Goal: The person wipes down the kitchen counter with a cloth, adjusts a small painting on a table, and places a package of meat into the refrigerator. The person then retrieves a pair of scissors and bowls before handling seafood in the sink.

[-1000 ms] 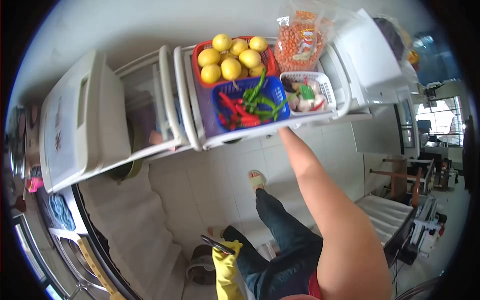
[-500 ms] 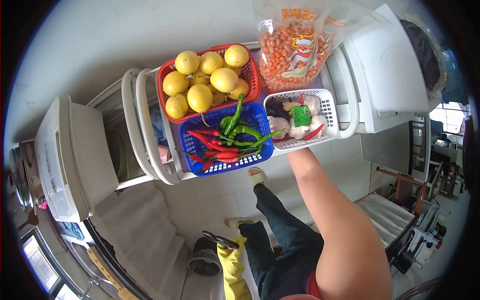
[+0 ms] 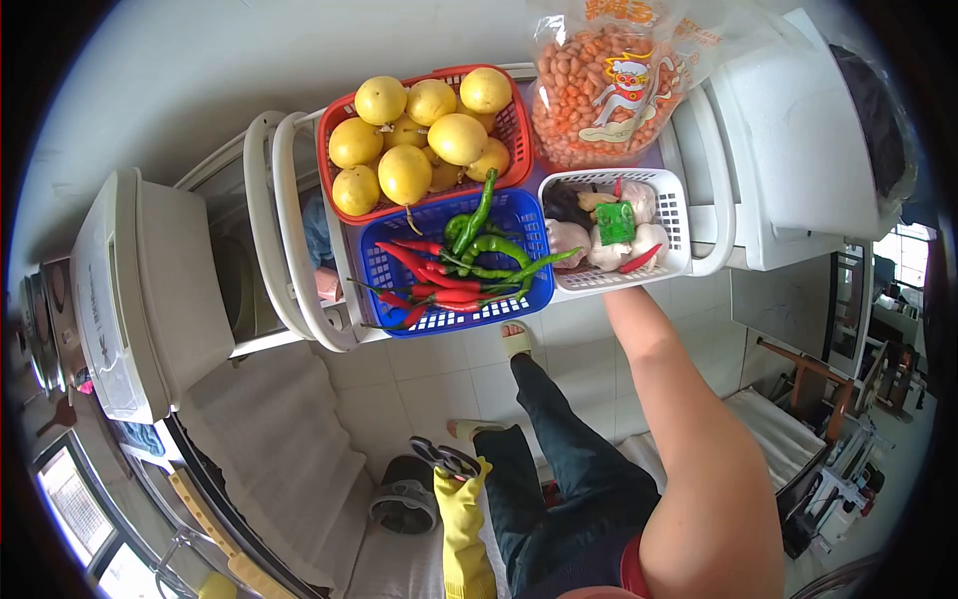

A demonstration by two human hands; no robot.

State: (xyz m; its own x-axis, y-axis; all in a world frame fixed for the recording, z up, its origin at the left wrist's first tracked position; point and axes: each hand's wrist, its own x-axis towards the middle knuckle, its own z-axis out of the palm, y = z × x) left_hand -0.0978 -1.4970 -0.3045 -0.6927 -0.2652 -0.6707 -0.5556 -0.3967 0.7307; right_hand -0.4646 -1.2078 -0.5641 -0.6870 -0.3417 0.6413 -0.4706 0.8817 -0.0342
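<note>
My left hand [image 3: 461, 487], in a yellow rubber glove, is low in the view and closed around scissors [image 3: 444, 457] whose black handle loops show. My bare right forearm [image 3: 647, 334] reaches up to the cart's front edge; the hand itself is hidden below the white basket [image 3: 621, 282]. Garlic bulbs [image 3: 609, 255], a small green packet [image 3: 615, 223] and a red chili [image 3: 640, 259] lie in that basket. Beside it, a blue basket [image 3: 544, 285] holds red chilies [image 3: 457, 296] and green chilies [image 3: 494, 247]. Behind, a red basket [image 3: 522, 150] is heaped with yellow passion fruits [image 3: 405, 175].
A clear bag of peanuts [image 3: 599, 105] stands behind the white basket. White curved handles [image 3: 279, 230] rise at the cart's ends. White-lidded bins [image 3: 150, 299] stand left, and a dark bucket [image 3: 404, 499] is on the floor near my legs.
The cart and baskets appear slightly higher and farther right as the view shifts. My gloved left hand with the scissors sits a little farther left. My right hand stays hidden.
</note>
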